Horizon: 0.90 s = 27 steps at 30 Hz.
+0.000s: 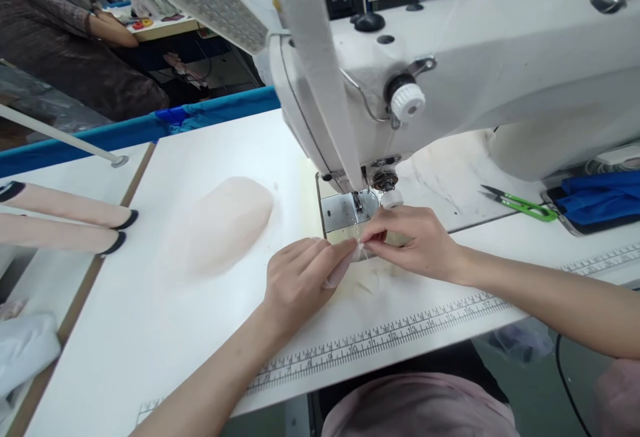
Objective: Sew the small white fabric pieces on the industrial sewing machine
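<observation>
Close in front of the sewing machine's needle area [358, 203], both my hands meet at a small piece of whitish, thin fabric [338, 273]. My left hand [302, 277] is closed round the fabric, which shows below its fingers. My right hand [417, 243] pinches the fabric's end between thumb and fingertips, touching the left fingertips. The metal needle plate [345, 212] lies just behind my hands. A sheer beige cup-shaped piece [233, 220] rests on the white table to the left.
Green-handled thread snips [530, 207] and a blue cloth [600, 197] on a dark tray lie at the right. A printed ruler [380, 342] runs along the front edge. Two beige rolls [65, 220] are at the left. Another person's arm [113, 29] is beyond the table.
</observation>
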Each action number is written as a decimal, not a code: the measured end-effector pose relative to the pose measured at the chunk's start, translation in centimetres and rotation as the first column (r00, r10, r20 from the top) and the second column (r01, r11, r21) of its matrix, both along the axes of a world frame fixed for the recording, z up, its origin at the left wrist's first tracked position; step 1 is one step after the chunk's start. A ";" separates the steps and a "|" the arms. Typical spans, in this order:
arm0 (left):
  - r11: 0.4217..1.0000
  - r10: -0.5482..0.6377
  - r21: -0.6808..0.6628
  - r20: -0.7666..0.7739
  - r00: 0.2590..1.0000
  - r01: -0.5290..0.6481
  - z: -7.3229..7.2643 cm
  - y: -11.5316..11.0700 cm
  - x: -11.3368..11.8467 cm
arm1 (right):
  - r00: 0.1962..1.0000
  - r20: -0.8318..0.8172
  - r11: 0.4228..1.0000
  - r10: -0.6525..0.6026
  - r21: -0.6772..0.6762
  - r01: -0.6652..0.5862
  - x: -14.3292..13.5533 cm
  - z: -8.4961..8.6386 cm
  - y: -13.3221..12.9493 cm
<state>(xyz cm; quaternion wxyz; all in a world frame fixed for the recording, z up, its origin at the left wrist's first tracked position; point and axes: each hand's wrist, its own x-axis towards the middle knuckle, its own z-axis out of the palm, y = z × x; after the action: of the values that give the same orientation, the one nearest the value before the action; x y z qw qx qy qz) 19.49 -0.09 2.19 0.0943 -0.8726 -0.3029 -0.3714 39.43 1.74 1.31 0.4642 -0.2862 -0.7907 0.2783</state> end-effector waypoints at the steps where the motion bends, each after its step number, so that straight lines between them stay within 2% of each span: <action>1: 0.999 -0.021 0.036 -0.015 1.000 0.021 0.0 0.0 -0.1 | 1.000 0.001 1.000 -0.001 0.020 0.001 0.0 -0.1 0.0; 9: 0.985 -0.075 0.147 -0.083 0.994 0.086 -0.3 -0.1 -0.8 | 1.000 -0.011 0.999 0.012 0.047 -0.011 -0.1 -0.2 -0.2; 17: 0.994 -0.065 0.086 -0.035 0.997 0.068 -0.4 -0.2 -0.7 | 0.999 -0.014 0.998 0.031 0.057 -0.030 0.0 0.1 -0.3; 19: 0.999 -0.036 0.003 0.010 0.999 0.036 -0.2 -0.4 -0.6 | 0.999 -0.009 0.998 0.037 0.061 -0.036 -0.1 0.2 -0.3; 22: 0.969 0.050 -0.248 0.103 0.993 -0.023 0.2 -0.7 -0.3 | 0.999 -0.016 0.998 0.042 0.048 -0.041 -0.1 0.2 -0.3; 25: 0.860 0.138 -0.510 0.193 0.971 -0.021 0.5 -0.8 0.0 | 1.000 -0.019 0.999 0.016 0.036 -0.016 -0.2 0.0 -0.2; 27: 0.790 0.177 -0.613 0.228 0.958 0.000 0.5 -0.8 0.1 | 1.000 -0.015 0.999 -0.003 0.036 0.004 -0.1 -0.1 -0.2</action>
<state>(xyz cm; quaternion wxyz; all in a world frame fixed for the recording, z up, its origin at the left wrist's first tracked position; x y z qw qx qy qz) 19.60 -0.90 2.70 -0.2157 -0.7814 -0.4567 -0.3664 39.28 1.50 1.23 0.4757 -0.2773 -0.7915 0.2653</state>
